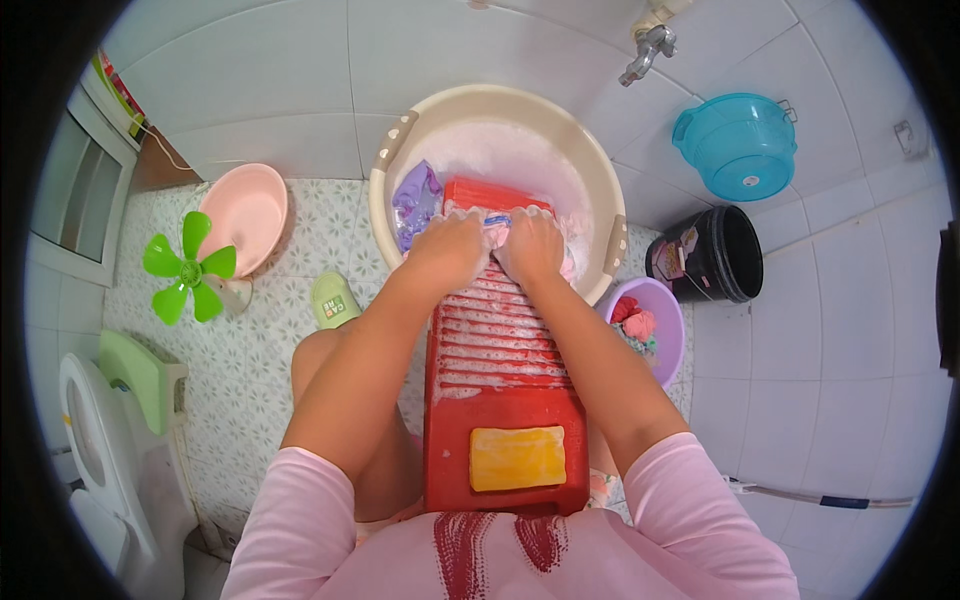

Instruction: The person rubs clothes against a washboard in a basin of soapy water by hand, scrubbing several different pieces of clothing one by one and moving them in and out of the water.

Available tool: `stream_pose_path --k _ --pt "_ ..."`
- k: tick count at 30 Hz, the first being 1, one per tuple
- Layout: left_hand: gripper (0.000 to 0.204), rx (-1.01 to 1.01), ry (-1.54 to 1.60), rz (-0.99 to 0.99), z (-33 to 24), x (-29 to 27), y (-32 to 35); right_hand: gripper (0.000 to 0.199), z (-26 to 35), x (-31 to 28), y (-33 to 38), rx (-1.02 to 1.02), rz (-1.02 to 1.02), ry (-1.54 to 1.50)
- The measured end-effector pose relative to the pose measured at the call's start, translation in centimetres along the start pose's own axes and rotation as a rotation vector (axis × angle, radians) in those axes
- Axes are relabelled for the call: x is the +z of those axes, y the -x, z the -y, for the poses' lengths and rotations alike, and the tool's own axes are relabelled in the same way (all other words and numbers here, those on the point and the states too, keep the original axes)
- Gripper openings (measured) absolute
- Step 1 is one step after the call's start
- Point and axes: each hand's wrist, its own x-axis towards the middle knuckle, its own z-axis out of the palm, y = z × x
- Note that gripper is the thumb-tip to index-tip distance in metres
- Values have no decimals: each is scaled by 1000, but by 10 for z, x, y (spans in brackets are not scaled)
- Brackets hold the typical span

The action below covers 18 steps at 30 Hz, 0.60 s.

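A red ridged washboard slants from my lap into a cream-coloured basin of soapy water. My left hand and my right hand, both wet with suds, are closed over the washboard's upper ridges. Between them a wet pink cloth with a bit of blue shows, gripped from both sides. Most of it is hidden under my fingers. A purple cloth lies in the basin left of the washboard. On the washboard's flat near end rests a yellow bar of soap.
At right stand a lilac basin holding several cloths and a black bucket. A blue basin hangs on the wall near a metal tap. Left are a pink basin, a green fan, a green stool and a toilet.
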Motion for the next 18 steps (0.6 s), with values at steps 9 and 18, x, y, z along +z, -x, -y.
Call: stream_pose_path --k 9,18 --pt "29 -42 12 45 21 -10 1 34 12 -69 101 -218 163 -74" --pt "47 134 37 173 -9 -19 9 25 -10 -21 11 108 212 -133"
